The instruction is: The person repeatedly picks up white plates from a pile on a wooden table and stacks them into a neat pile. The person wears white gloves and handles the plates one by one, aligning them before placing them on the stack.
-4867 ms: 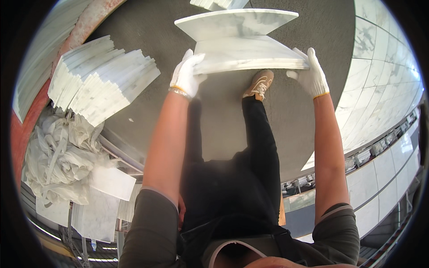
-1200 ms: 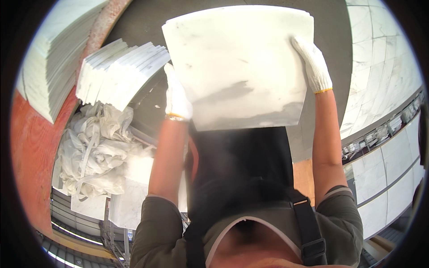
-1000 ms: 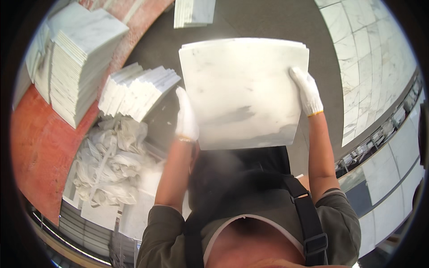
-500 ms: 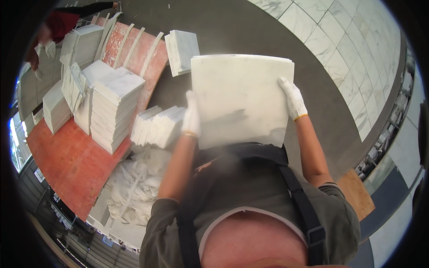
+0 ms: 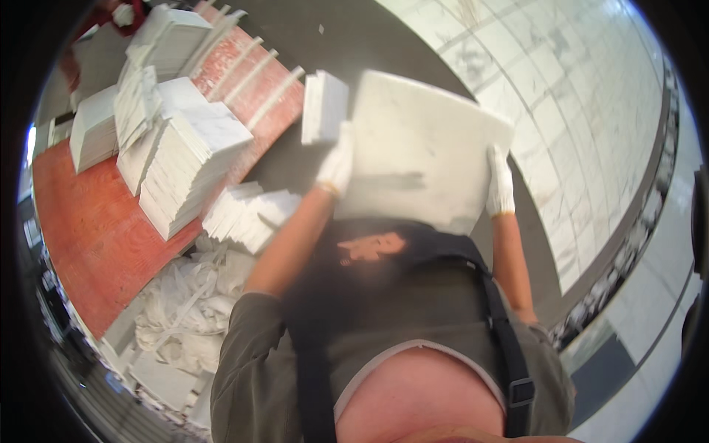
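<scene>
A large white marble slab (image 5: 421, 148) with a grey smudge is held up in front of my body. My left hand (image 5: 337, 164), in a white knit glove, grips its left edge. On the opposite edge, my gloved right hand (image 5: 500, 184) is closed, fingers pointing away from me. The slab tilts, its right end nearer to me, and its near edge is close to my dark apron (image 5: 354, 258). Whether it is one slab or a few together cannot be told through the blur. Just beyond my left hand stands a small stack of white tiles (image 5: 325, 107).
Tall stacks of marble tiles (image 5: 193, 166) stand on a red board (image 5: 96, 244) at the left, beside shorter leaning tiles (image 5: 240, 215) and crumpled white straps (image 5: 185, 310). Another person (image 5: 122, 18) is at the far left. Marble tiles (image 5: 583, 148) cover the floor at the right.
The slab has turned clockwise, its right end dropping toward me, with both hands still gripping it. My view has swung right, so more of the tiled floor shows.
</scene>
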The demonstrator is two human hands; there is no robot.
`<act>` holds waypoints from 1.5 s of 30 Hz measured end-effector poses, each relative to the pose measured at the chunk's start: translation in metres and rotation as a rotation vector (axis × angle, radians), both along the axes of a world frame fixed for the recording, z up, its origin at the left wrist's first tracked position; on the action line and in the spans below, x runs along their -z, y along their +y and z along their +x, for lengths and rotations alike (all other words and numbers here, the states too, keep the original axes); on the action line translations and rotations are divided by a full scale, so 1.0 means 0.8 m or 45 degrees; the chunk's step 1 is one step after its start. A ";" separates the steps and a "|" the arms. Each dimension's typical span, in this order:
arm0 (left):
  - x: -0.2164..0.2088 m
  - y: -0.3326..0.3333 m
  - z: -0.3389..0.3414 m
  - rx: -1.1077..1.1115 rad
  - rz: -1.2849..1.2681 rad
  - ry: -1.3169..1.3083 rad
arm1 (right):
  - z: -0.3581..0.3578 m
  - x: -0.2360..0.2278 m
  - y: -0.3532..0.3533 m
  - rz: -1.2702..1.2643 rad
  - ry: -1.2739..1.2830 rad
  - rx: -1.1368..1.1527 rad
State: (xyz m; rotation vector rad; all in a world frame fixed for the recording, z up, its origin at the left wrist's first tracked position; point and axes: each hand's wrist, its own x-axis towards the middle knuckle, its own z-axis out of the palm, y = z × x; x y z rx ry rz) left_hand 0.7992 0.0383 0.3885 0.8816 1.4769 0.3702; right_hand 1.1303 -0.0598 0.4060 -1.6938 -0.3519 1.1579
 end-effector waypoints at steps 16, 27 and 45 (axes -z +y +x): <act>-0.093 0.225 0.088 0.134 0.209 -0.096 | 0.130 -0.024 0.261 0.251 -0.036 -0.197; -0.096 0.365 0.170 -0.135 0.152 0.102 | 0.209 -0.047 0.521 0.018 0.001 -0.532; -0.132 0.765 0.030 -0.185 0.285 0.013 | 0.069 -0.078 0.941 0.119 -0.213 -0.570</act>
